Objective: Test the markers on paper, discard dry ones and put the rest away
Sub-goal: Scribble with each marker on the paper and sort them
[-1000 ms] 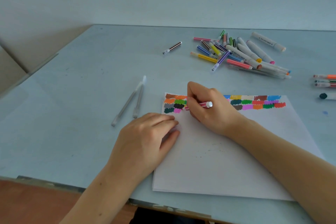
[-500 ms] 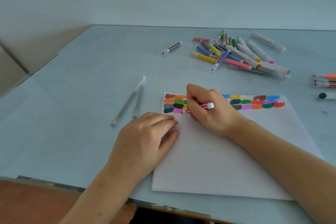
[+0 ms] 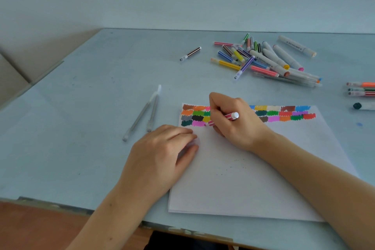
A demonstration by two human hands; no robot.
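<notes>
A white sheet of paper [image 3: 253, 178] lies on the table, with rows of coloured test patches [image 3: 284, 113] along its far edge. My right hand [image 3: 233, 122] grips a pink striped marker [image 3: 230, 116], its tip on the paper beside a pink patch [image 3: 197, 123]. My left hand [image 3: 162, 152] rests on the paper's left edge, fingers lightly bent, pressing it down. A pile of several markers [image 3: 263, 59] lies at the back right of the table.
A lone brown marker [image 3: 190, 54] lies left of the pile. Two grey pens [image 3: 146, 111] lie left of the paper. More markers [image 3: 361, 89] and a dark-capped one [image 3: 363, 105] sit at the right edge. The table's front edge [image 3: 182, 229] is near.
My right hand has drawn the pink marker's tip slightly leftward and down across the paper, next to the pink patch. My left hand has stayed in place.
</notes>
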